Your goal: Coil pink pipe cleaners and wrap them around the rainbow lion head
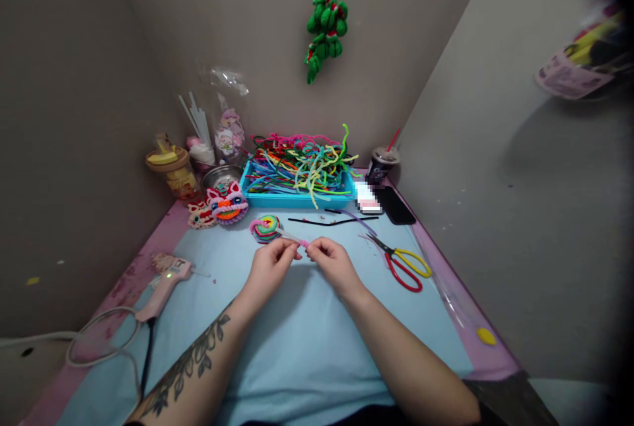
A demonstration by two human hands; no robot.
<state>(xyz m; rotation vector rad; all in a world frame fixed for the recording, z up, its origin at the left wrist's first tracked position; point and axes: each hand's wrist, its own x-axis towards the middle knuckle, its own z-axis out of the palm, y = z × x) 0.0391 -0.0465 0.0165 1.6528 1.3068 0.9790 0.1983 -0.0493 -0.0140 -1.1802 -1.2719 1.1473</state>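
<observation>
A pipe-cleaner lollipop [266,228] with a rainbow spiral head lies between me and the blue tray, its white stick [287,234] slanting down toward my fingers. My left hand [273,261] is closed in a pinch by the stick. Opposite it, my right hand [335,266] pinches at the stick's near end, where a fuzzy pink pipe cleaner [304,244] shows between the two hands. The fingertips partly hide how the pink piece sits on the stick.
A blue tray [297,201] of pipe cleaners stands at the back. Scissors [396,257] and a black phone [395,206] lie right; a corded pink glue gun [166,287] lies left. Lion-head crafts [228,204] and lidded cups [178,175] stand behind. Green decorations [327,23] hang above.
</observation>
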